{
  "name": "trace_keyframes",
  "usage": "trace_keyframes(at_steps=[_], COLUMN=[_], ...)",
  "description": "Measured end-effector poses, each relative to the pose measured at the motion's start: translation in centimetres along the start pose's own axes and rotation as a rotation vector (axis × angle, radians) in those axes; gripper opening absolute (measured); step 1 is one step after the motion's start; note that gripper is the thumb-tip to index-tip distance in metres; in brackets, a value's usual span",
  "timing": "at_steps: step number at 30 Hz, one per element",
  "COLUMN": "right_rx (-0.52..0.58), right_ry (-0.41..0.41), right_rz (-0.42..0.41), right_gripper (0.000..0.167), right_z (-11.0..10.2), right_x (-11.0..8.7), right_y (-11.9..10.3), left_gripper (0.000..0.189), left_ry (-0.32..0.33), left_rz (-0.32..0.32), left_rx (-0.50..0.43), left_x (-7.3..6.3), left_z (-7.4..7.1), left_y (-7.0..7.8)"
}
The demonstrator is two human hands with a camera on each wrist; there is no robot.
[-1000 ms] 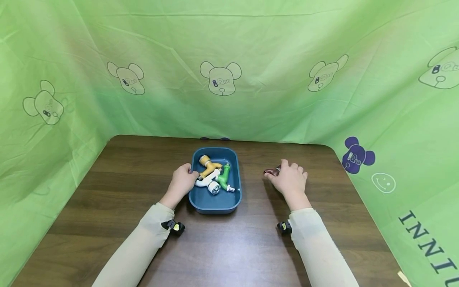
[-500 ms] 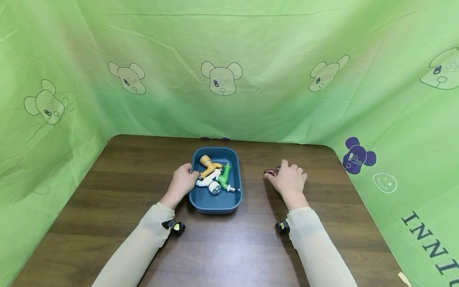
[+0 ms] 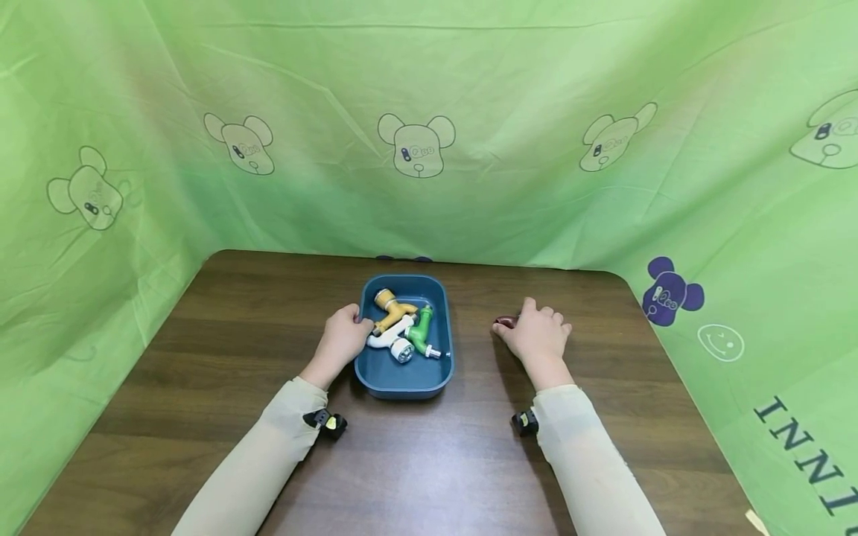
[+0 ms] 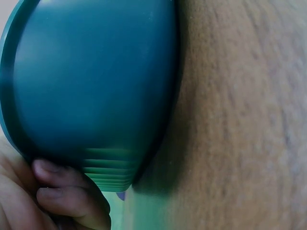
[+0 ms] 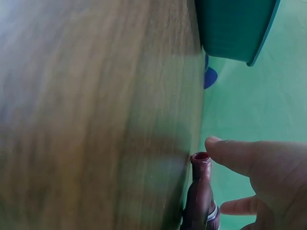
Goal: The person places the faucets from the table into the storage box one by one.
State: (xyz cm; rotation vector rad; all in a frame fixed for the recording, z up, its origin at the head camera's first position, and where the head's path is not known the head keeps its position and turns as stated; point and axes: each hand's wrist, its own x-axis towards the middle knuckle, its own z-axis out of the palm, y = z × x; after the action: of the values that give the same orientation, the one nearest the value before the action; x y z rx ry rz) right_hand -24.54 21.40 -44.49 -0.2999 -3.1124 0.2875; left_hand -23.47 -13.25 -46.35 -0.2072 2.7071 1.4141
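Observation:
In the head view my left hand point(image 3: 340, 339) grips the left rim of a blue plastic basin point(image 3: 402, 392), thumb over the edge and fingers curled against the outer wall. Inside the basin lie a yellow faucet point(image 3: 394, 309), a white faucet point(image 3: 392, 339) and a green faucet point(image 3: 418, 331). To the right, my right hand point(image 3: 538, 335) is over a dark red faucet point(image 3: 506, 321) on the table, hiding most of it. The right wrist view shows the extended thumb beside the open end of the dark red faucet point(image 5: 199, 196), with another finger by its silver ring.
Everything stands on a dark wooden table point(image 3: 429, 476). Green cloth point(image 3: 322, 193) with printed bear heads hangs behind and at both sides. A small pale scrap point(image 3: 757, 521) lies at the lower right edge. A black wrist camera point(image 3: 525, 423) is strapped to each sleeve.
My right hand has shifted slightly left over the dark red faucet, covering its silver ring. The left hand and basin have stayed in place; the head view has drifted a little.

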Motion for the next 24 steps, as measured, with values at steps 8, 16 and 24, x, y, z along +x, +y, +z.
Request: trace_keyframes(at_steps=[8,16,24], right_rx=[-0.009,-0.031,-0.049], right_ry=[-0.003,-0.008,-0.011], right_rz=[0.0,0.038,0.06], right_gripper=[0.087,0.09,0.091], right_z=[0.03,0.0,0.15], right_x=[0.08,0.3,0.54], right_y=[-0.3,-0.72,-0.93], left_gripper=[0.03,0.029,0.03], left_ry=[0.002,0.006,0.007], left_rz=[-0.003,-0.002,0.004], left_rx=[-0.003,-0.005,-0.005], left_x=[0.0,0.0,-0.06], left_z=[0.0,0.05,-0.02], left_y=[-0.02,-0.17,-0.08])
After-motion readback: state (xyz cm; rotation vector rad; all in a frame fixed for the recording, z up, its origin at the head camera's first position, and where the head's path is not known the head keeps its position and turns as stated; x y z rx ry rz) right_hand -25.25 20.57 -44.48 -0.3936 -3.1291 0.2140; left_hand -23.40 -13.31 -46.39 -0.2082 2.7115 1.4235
